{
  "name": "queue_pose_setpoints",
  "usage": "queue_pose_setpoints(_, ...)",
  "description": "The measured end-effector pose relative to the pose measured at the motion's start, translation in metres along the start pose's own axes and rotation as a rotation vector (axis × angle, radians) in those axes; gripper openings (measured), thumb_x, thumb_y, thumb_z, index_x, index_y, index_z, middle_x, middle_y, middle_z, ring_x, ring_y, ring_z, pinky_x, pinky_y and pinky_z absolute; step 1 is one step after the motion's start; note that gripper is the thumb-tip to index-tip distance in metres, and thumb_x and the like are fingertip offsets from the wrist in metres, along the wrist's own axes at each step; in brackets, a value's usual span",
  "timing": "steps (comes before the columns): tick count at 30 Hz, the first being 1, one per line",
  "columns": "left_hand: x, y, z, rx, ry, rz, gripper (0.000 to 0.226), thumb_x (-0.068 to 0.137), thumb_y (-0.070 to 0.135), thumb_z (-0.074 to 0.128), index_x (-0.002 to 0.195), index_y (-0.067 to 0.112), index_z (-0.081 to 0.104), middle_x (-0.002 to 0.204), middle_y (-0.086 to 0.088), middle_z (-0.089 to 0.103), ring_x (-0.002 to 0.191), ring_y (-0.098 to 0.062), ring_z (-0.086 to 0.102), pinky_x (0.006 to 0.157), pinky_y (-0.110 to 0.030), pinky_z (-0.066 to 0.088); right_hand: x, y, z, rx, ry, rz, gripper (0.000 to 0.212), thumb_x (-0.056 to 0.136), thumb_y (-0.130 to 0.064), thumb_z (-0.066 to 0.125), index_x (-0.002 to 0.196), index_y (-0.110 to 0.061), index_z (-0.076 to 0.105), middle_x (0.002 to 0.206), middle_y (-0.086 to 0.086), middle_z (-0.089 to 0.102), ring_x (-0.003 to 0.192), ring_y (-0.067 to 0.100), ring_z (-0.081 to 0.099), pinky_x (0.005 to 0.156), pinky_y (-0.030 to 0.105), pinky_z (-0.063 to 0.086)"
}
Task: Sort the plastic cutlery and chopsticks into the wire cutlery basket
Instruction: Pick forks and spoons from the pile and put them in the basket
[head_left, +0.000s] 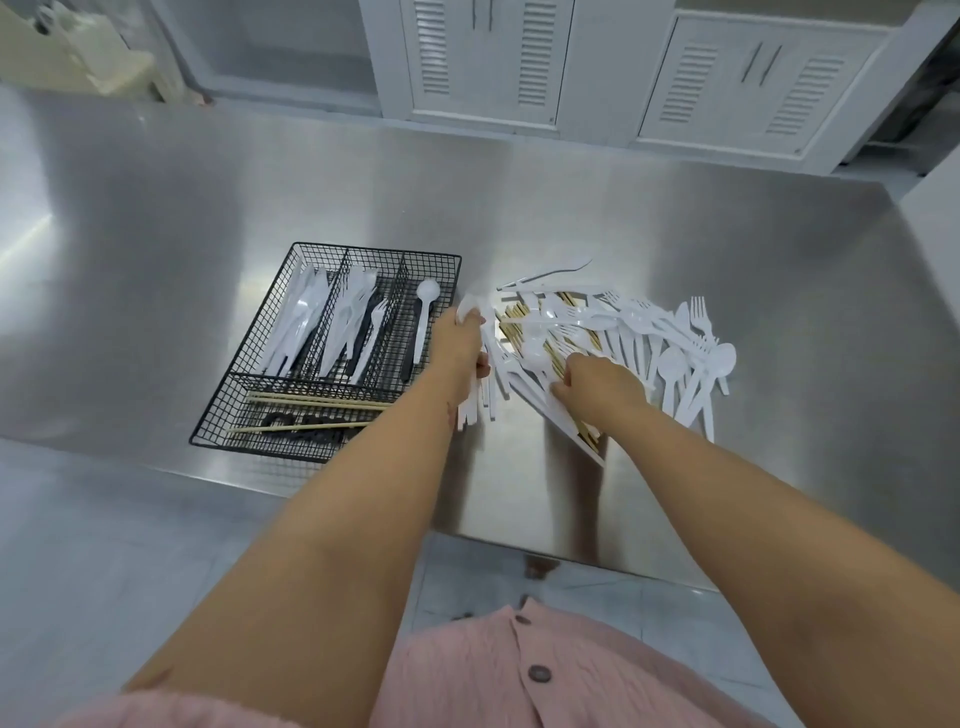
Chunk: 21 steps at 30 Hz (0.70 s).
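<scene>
A black wire cutlery basket (291, 447) sits on the steel table (208, 197). Its upright slots hold white knives (298, 322), forks (350, 317) and one white spoon (425, 317). Its front cross slot holds wooden chopsticks (311, 402). A loose pile of white plastic cutlery (649, 338) mixed with chopsticks (519, 314) lies to the basket's right. My left hand (460, 345) grips a bundle of white spoons (475, 402) at the pile's left edge, beside the basket. My right hand (602, 387) pinches a white piece in the pile's near part; its fingertips are hidden.
White louvred cabinets (483, 57) stand beyond the table's far edge. A pale crumpled plastic bag (67, 47) sits at the back left. The table's near edge runs just below the basket, with tiled floor (104, 545) beneath it.
</scene>
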<state>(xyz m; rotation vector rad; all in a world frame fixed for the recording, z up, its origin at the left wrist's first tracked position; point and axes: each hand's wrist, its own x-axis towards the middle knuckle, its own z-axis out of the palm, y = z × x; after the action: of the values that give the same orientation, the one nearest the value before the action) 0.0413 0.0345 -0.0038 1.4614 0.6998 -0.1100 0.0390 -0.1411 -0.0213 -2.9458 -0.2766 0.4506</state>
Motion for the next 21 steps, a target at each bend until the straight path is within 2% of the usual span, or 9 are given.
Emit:
queue_pose_setpoints(3,0.004,-0.004,-0.006,-0.01,-0.003,-0.029,0.02,0.102,0.028,0.044,0.108,0.012,0.053,0.07,-0.002,0.04,0.047,-0.012,0.033,0.041,-0.018,0.032,0.004,-0.003,0.001,0.035,-0.02,0.013,0.019,0.094,-0.031,0.05,0.09,-0.013,0.054,0.079,0.002,0.056,0.074,0.024,0.056,0.057,0.029,0.036)
queue_pose_setpoints(8,0.006,-0.004,-0.01,-0.023,-0.028,-0.038,0.022,0.102,0.03,0.044,0.104,0.01,0.053,0.067,-0.003,0.038,0.048,-0.012,0.032,0.04,-0.017,0.029,0.009,-0.005,0.001,0.086,-0.077,0.034,0.032,0.092,-0.03,0.052,0.065,-0.018,0.041,0.063,-0.001,0.045,0.062,0.022,0.048,0.048,0.027,0.029)
queue_pose_setpoints(10,0.007,-0.005,-0.011,-0.029,-0.036,-0.052,0.021,0.101,0.029,0.045,0.103,0.009,0.053,0.067,-0.003,0.04,0.048,-0.012,0.032,0.039,-0.015,0.029,0.01,-0.006,0.001,0.097,-0.095,0.028,0.026,0.093,-0.025,0.05,0.068,-0.017,0.045,0.065,0.0,0.047,0.065,0.022,0.049,0.049,0.027,0.028)
queue_pose_setpoints(13,0.007,-0.005,-0.01,-0.011,-0.054,-0.06,0.022,0.101,0.028,0.045,0.104,0.008,0.054,0.069,-0.004,0.044,0.048,-0.012,0.034,0.038,-0.015,0.03,0.009,-0.007,0.0,0.076,-0.047,-0.001,0.013,0.094,-0.023,0.047,0.085,-0.014,0.049,0.072,-0.001,0.05,0.072,0.023,0.052,0.049,0.026,0.029)
queue_pose_setpoints(16,0.007,-0.005,-0.007,0.008,-0.074,-0.063,0.024,0.101,0.029,0.045,0.105,0.008,0.055,0.072,-0.004,0.047,0.05,-0.012,0.035,0.038,-0.016,0.031,0.008,-0.008,0.001,0.081,0.047,0.009,0.025,0.095,-0.039,0.049,0.096,-0.016,0.038,0.078,-0.001,0.049,0.072,0.022,0.053,0.051,0.029,0.031)
queue_pose_setpoints(18,0.008,-0.004,-0.006,0.016,-0.08,-0.068,0.025,0.101,0.03,0.045,0.106,0.007,0.055,0.074,-0.005,0.047,0.051,-0.012,0.036,0.039,-0.016,0.031,0.009,-0.01,0.001,0.057,0.043,0.031,0.031,0.094,-0.045,0.05,0.097,-0.016,0.037,0.083,0.0,0.05,0.074,0.022,0.053,0.054,0.029,0.033)
queue_pose_setpoints(21,0.007,-0.003,-0.005,0.021,-0.084,-0.069,0.025,0.101,0.03,0.045,0.105,0.008,0.054,0.073,-0.005,0.048,0.051,-0.013,0.035,0.039,-0.015,0.031,0.012,-0.01,0.005,0.049,-0.005,0.02,0.026,0.094,-0.039,0.052,0.088,-0.014,0.044,0.077,0.001,0.051,0.073,0.022,0.052,0.055,0.029,0.034)
